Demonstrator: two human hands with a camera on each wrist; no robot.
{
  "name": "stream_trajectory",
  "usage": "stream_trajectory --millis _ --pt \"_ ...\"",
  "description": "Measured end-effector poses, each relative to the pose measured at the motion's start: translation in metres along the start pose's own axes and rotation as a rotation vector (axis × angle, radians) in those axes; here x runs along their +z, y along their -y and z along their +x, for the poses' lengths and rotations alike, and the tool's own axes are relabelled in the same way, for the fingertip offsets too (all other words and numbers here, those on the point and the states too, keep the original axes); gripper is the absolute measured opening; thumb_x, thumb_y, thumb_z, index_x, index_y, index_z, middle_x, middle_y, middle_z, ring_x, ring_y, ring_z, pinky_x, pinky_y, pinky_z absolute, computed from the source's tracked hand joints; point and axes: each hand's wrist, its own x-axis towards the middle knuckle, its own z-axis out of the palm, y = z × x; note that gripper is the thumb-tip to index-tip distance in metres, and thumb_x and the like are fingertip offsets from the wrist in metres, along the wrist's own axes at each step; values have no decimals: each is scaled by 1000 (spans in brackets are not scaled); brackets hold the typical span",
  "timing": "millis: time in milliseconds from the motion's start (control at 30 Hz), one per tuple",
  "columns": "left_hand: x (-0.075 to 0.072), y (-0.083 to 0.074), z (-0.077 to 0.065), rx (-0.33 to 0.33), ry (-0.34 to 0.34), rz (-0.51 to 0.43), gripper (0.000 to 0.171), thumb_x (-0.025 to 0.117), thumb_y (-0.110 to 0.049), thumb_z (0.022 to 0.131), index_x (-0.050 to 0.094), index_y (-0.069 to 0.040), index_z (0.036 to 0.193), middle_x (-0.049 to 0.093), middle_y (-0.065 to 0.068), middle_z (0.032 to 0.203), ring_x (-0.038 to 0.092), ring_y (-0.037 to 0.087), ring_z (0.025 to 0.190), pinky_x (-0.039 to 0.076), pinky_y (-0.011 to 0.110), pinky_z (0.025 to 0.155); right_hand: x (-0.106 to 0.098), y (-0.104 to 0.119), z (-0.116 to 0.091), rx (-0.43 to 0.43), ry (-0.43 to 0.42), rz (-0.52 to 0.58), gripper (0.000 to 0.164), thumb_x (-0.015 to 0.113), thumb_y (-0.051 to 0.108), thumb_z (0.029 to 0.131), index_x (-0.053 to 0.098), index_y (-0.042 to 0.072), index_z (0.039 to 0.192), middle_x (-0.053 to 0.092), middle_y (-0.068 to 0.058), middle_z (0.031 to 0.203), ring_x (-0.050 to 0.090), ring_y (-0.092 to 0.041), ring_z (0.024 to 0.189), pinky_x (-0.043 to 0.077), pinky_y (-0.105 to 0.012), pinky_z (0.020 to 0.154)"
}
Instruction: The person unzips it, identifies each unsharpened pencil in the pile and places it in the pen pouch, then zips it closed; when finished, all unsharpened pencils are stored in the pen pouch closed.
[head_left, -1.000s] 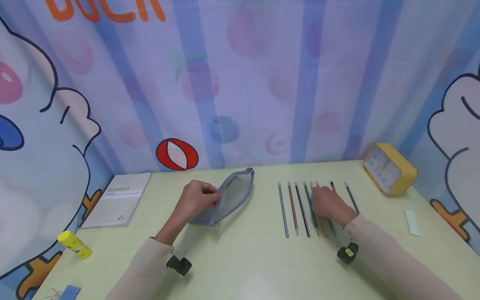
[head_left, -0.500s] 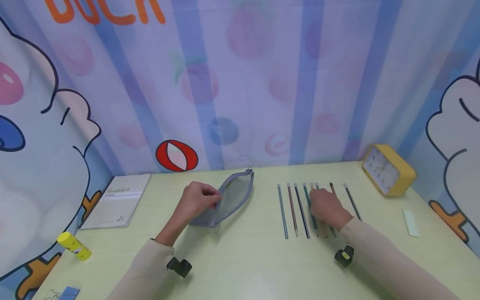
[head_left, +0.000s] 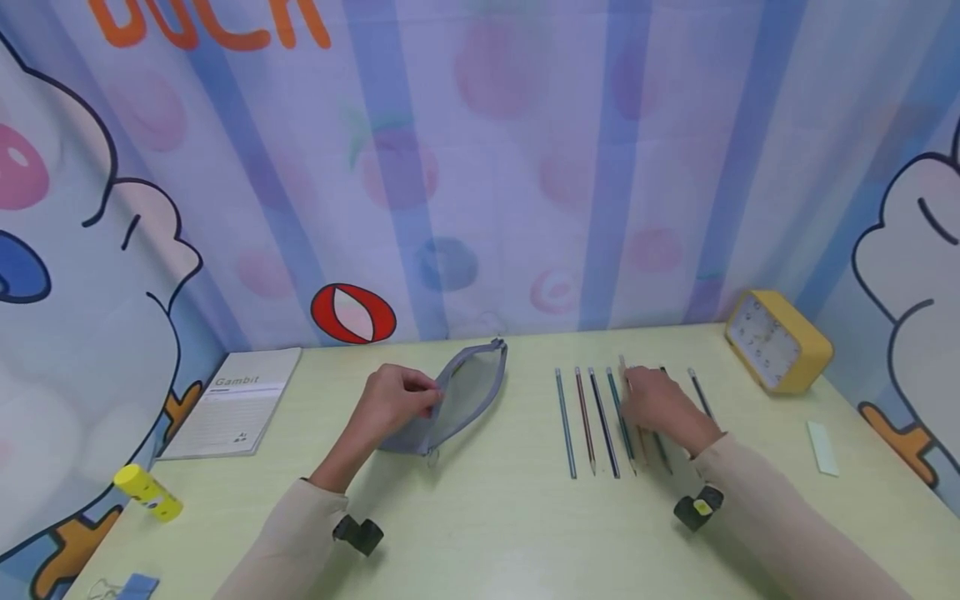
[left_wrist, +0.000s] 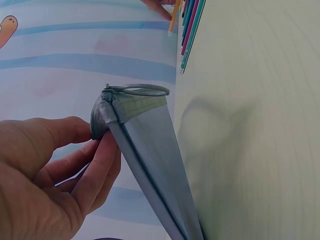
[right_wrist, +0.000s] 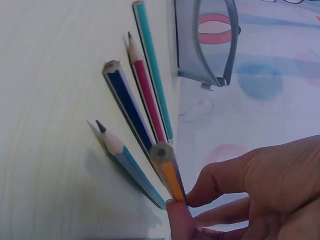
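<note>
In the head view my left hand (head_left: 393,400) pinches the near edge of a grey-blue zip pencil pouch (head_left: 408,440), whose mouth gapes to the right. The left wrist view shows thumb and fingers on the rim of the pouch (left_wrist: 150,145), beside a metal ring. My right hand (head_left: 663,408) is over a row of pencils. Between its thumb and fingers it holds an orange pencil (right_wrist: 172,175), blunt end toward the wrist camera and raised off the table. Left of it lie a teal pencil (right_wrist: 157,85), a red pencil (right_wrist: 149,97), a dark blue pencil (right_wrist: 129,107) and a blue-green pencil (right_wrist: 135,172).
More pencils lie under and right of my right hand, including a dark pencil (head_left: 701,392). A yellow clock (head_left: 780,342) stands at back right, near a pale green strip (head_left: 822,447). On the left are a notepad (head_left: 232,400), a yellow glue stick (head_left: 148,492) and a blue clip (head_left: 138,587).
My right hand has shifted slightly right and up, and the orange pencil has lifted with it. The left hand and the pouch stay where they were.
</note>
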Motion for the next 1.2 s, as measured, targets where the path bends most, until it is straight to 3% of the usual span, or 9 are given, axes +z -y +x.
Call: stream_trajectory --millis 200,333,633,800,933,1067,1200 --pt "1 0 1 5 0 10 16 75 -21 90 80 -8 98 77 4 85 72 15 71 56 44 91 -4 -3 1 -33 39 165 65 54 1 91 31 -15 149 68 -28 99 68 -19 64 58 -35 60" --pt "2 -1 0 6 -4 5 16 75 -21 90 80 -8 98 77 4 86 73 19 73 57 43 91 0 0 3 -61 126 348 64 53 3 95 30 -9 153 67 -23 100 69 -18 70 61 -38 68" --pt "1 0 0 6 -3 1 16 75 -21 91 79 -8 99 77 5 86 75 24 79 55 46 94 13 20 2 -228 388 702 60 58 14 99 37 5 155 61 -18 108 64 -19 88 60 -38 81" --pt "2 -1 1 7 -1 -7 17 75 -21 90 79 -8 99 77 5 86 75 25 79 55 45 94 24 33 7 -223 516 873 62 59 13 100 34 5 156 66 -13 109 65 -19 95 60 -35 84" --pt "2 -1 1 -2 2 -11 17 75 -21 91 79 -7 100 77 5 87 75 25 80 55 46 95 35 50 13 -189 562 995 60 58 9 100 35 6 155 66 -11 112 65 -16 93 59 -33 86" --pt "3 -2 0 -11 -1 -3 17 75 -21 91 79 -7 100 77 5 88 75 23 79 55 46 95 45 71 18 -161 567 1063 58 56 6 100 36 6 155 57 -19 131 66 -17 99 59 -30 85" --pt "4 -3 1 -9 -3 5 16 75 -20 91 79 -7 100 77 5 88 74 20 75 56 44 93 50 91 26 -139 564 1086 57 54 7 101 37 7 155 48 -25 148 64 -26 118 59 -30 88"
